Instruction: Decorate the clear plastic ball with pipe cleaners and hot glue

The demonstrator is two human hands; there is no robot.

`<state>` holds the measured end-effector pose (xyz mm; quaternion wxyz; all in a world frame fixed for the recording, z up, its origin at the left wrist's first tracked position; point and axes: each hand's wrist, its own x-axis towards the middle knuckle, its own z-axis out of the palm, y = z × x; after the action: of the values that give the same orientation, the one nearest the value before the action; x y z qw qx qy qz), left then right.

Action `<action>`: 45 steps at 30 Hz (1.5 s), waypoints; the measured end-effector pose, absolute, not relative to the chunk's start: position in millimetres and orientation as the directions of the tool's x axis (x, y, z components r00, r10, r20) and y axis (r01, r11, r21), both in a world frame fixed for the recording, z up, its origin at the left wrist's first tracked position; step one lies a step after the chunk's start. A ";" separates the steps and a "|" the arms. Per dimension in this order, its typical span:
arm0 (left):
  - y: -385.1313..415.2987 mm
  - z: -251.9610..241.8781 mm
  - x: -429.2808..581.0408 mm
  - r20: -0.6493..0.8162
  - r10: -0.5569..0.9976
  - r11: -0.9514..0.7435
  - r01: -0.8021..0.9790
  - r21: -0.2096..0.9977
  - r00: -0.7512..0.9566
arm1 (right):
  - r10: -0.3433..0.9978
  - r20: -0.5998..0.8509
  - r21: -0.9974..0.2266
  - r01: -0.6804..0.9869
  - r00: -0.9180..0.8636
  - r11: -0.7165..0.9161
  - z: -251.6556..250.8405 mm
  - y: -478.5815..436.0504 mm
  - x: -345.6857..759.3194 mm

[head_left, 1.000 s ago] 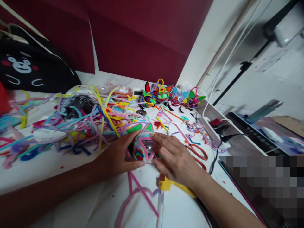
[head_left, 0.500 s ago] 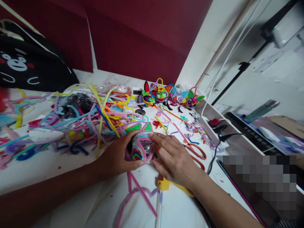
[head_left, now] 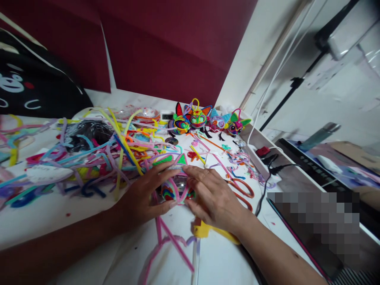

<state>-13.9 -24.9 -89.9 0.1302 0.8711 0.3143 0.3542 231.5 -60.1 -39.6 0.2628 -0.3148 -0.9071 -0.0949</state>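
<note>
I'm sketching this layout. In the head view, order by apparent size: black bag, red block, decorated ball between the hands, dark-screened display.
1. Black bag, cropped
2. Decorated ball, partly covered
3. Red block and display: too alike to rank

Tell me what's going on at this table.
A person's left hand and right hand hold a clear ball between them, decorated with colourful fuzzy strips and green ears. It's only partly covered. Loose fuzzy strips lie heaped to the left, a yellow tool lies near the right hand, and four eared figures stand behind.
</note>
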 end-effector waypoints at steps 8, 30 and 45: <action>-26.9 -88.7 -13.3 0.510 0.672 -0.741 0.481 0.469 0.537 | 0.531 0.555 -0.048 0.613 -0.640 0.789 -38.4 -59.4 232.0; -25.9 -87.6 -12.4 0.526 0.660 -0.751 0.472 0.462 0.536 | 0.582 0.546 -0.162 0.606 -0.602 0.779 -32.5 -58.5 240.1; -25.3 -89.3 -13.2 0.531 0.642 -0.767 0.469 0.439 0.553 | 0.551 0.554 -0.014 0.655 -0.624 0.755 -43.2 -58.8 231.6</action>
<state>-13.2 -25.3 -89.3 0.1239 0.8726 0.3182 0.3493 231.6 -58.8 -43.2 0.2736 -0.3367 -0.8960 -0.0949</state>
